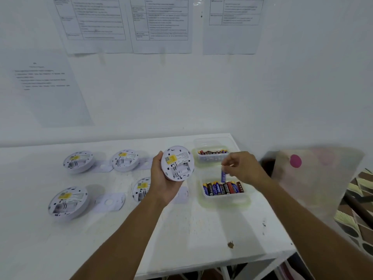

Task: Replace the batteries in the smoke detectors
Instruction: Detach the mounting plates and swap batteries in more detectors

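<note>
Okay, left part of the white surface (101,239): rear-left detector (78,161), rear-middle detector (125,160) and front-left detector (68,203) all lie back-up with yellow labels showing. A flat rear plate (104,166) sits between the two rear ones. A front plate (110,202) sits just right of the front-left one. The half-hidden detector (141,188) lies on the surface, its right part covered by the left wrist.

The left hand (163,180) grips the held detector (177,163), thumb on its left rim and fingers curled under the lower edge. It is lifted off the surface and tilted, with its back and open battery bay toward the camera.

Just right of that, the right hand (242,168) pinches a blue battery (223,175) by its top end. The battery is upright, just above the near tub (225,198). That tub holds a row of blue, black and red loose batteries (222,188). The far tub (212,159) behind it holds more; colours are hard to tell.

Far right, off the surface edge, is a blurred translucent sheet (314,178) with a pink dot. Printed papers (161,23) hang on the wall.
</note>
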Tool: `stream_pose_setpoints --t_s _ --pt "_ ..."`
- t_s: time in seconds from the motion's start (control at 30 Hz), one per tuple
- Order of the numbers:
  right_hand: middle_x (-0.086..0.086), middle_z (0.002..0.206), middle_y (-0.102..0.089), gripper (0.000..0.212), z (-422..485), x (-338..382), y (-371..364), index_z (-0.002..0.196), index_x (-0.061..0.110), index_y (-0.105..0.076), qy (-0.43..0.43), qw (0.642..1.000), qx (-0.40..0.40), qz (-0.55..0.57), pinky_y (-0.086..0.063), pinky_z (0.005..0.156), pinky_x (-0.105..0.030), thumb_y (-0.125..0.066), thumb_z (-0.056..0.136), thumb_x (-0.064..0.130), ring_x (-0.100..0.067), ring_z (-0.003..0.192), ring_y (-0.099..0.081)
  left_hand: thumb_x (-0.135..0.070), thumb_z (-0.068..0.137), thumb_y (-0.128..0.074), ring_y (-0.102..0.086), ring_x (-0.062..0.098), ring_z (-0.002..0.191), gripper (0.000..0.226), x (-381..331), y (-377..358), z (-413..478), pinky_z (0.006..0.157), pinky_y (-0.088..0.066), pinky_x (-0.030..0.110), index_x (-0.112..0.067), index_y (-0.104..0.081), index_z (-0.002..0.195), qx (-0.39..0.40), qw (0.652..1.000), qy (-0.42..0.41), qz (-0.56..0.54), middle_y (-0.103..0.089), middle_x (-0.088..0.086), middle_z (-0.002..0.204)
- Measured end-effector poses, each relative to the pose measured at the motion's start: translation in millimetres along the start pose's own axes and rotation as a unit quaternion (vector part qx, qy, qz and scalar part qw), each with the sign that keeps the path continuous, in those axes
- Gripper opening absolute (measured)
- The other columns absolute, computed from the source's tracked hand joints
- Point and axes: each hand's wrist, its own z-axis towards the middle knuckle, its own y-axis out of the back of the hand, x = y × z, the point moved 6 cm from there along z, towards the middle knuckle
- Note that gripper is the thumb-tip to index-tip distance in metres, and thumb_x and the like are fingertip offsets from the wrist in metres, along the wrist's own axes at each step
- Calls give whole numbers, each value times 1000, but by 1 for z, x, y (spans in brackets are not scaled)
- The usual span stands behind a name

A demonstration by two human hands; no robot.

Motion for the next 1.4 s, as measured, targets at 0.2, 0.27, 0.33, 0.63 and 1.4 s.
stream_pose_setpoints --t_s 0.2,0.27,0.33,0.63,1.4 --pt "15 67 -59 7 16 -29 -4 77 16 -72 -8 968 68 -240 -47 69 -21 -78 77 13 -9 73 -62 -49 88 -52 -47 38 133 54 11 -2 2 111 -37 51 -11 -63 125 -3 1000 14 -7 -59 20 135" --pt "10 71 -63 8 20 -32 -9 74 19 -71 -11 962 63 -264 -46 67 -21 -78 77 16 -11 74 -64 -48 83 -55 -47 38 133 58 12 -4 1 111 -36 51 -10 -62 127 3 1000 16 -6 -59 20 134" --pt "3 80 -69 6 23 -34 -15 76 18 -73 -19 954 66 -292 -45 66 -22 -78 77 17 -13 76 -64 -48 82 -56 -47 38 134 62 11 -4 2 112 -35 51 -10 -60 130 4 1000 14 -4 -59 20 135" --pt "-3 84 -72 4 28 -40 -18 76 16 -74 -32 939 59 -338 -46 64 -24 -76 79 18 -17 77 -67 -49 82 -56 -46 37 134 66 8 -1 2 108 -40 50 -10 -57 135 -1 1000 10 -3 -58 20 137" --pt "3 71 -70 6 34 49 -58 78 14 -72 94 989 -98 59 -48 59 -13 -73 83 14 -5 56 -60 -48 96 -45 -56 40 121 54 -14 7 33 112 -33 59 -6 -63 124 22 994 109 12 -63 24 127"
